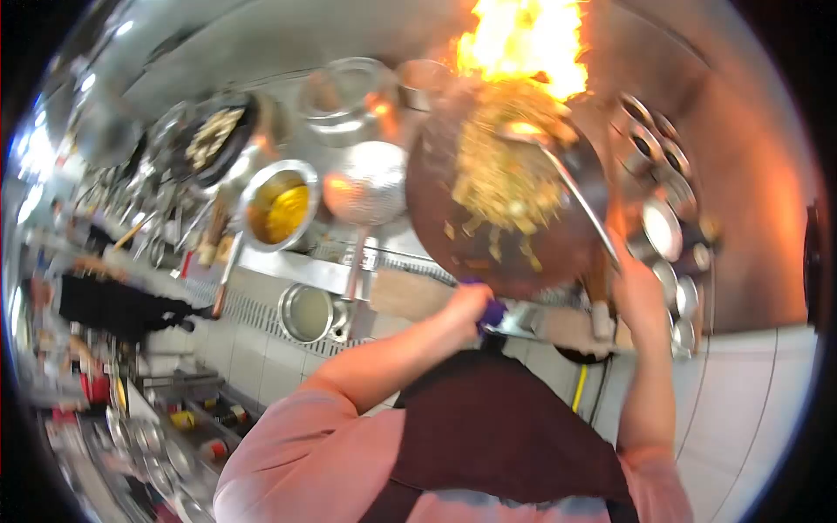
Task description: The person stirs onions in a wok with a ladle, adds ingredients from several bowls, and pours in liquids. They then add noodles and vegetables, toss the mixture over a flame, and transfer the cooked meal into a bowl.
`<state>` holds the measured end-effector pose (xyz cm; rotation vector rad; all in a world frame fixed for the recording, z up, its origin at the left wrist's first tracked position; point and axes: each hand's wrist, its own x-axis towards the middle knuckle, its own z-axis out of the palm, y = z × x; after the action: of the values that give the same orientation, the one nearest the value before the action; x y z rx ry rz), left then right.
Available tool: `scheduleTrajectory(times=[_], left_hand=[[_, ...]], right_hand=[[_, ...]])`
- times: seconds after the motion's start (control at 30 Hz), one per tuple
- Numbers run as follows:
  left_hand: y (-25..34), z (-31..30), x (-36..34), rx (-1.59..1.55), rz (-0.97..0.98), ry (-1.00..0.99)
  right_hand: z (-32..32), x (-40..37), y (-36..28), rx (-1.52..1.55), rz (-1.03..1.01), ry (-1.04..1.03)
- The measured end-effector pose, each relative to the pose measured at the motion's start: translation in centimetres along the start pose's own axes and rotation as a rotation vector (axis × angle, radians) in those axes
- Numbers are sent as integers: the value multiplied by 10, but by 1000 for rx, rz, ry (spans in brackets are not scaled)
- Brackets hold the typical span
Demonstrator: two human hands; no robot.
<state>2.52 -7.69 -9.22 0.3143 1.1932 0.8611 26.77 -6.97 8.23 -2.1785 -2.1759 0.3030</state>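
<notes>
My left hand [469, 307] is closed at the near edge of a large dark wok [514, 275], with a purple cloth [493, 314] bunched around its grip. The wok is tilted. Pale shredded food [501, 170], perhaps noodles or cabbage, tumbles over its surface, and a few strands are loose near the middle. From the wok's far side tall orange flames [523, 44] leap up. My right hand [638, 283] is wrapped around the long metal handle of a ladle [580, 199], whose head is among the food.
Left of the wok are a perforated strainer [370, 183], a pot with yellow contents [283, 213] and a black pan [218, 139]. A small pot of liquid [307, 314] sits nearer me. Several metal seasoning containers [661, 228] line the right. Another person [118, 305] stands left.
</notes>
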Motion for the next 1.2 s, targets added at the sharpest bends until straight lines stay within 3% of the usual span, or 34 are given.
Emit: scheduleTrajectory(times=[0.03, 0.1, 0.13, 0.17, 0.23, 0.3, 0.37, 0.43, 0.5, 0.53, 0.57, 0.6, 0.63, 0.7, 0.77, 0.83, 0.9, 1.03, 1.1, 1.17, 1.2], left_hand=[[21, 12, -34, 15, -64, 19], [37, 32, -41, -207, 49, -116], [62, 46, -43, -181, -41, -66], [86, 51, -47, -181, -12, -152], [97, 56, -13, -223, -61, -212], [71, 40, 11, -147, 36, -149], [39, 24, 5, -43, 95, -72], [28, 11, -27, 124, 131, -77], [30, 28, -51, -185, 240, -139], [50, 35, -59, -171, 115, -159], [64, 39, -47, -163, 82, -184], [81, 51, -36, -170, -9, -40], [91, 50, -19, -197, -13, -128], [79, 36, 13, -144, 46, -114], [55, 20, -8, -91, 151, -144], [31, 0, -20, 102, 25, -112], [39, 15, -65, 11, 104, -88], [90, 42, -29, -181, -41, -177], [91, 33, 1, -189, -29, -197], [55, 9, 14, -39, 37, -124], [44, 0, 5, 55, -59, -52]], right_hand=[[-16, -11, -1, 83, 12, -10], [-47, -32, 18, 238, -124, -105], [-54, -39, 33, 188, -121, -170], [-56, -38, 43, 134, -105, -222], [-27, -13, 52, 72, -195, -165], [-8, -10, 30, 3, -253, -97], [-9, -10, -23, -256, 79, -83], [-15, -21, -16, -249, 45, -34], [-28, -36, 15, -36, -79, -34], [-32, -38, 30, -38, -156, -55], [-42, -38, 24, 57, -89, -144], [-35, -28, 30, 41, -133, -147], [-24, -17, 36, 21, -172, -142], [-10, -4, 3, -31, -79, -106], [-8, -7, -29, -183, 82, -65], [-16, -21, -29, -199, 65, -17], [-29, -34, 1, -105, -66, -15], [-29, -21, 20, 58, -115, -143], [-12, -7, 4, 4, -60, -57], [1, 3, -14, -110, 76, -38], [-2, -2, -16, -101, 87, -25]])
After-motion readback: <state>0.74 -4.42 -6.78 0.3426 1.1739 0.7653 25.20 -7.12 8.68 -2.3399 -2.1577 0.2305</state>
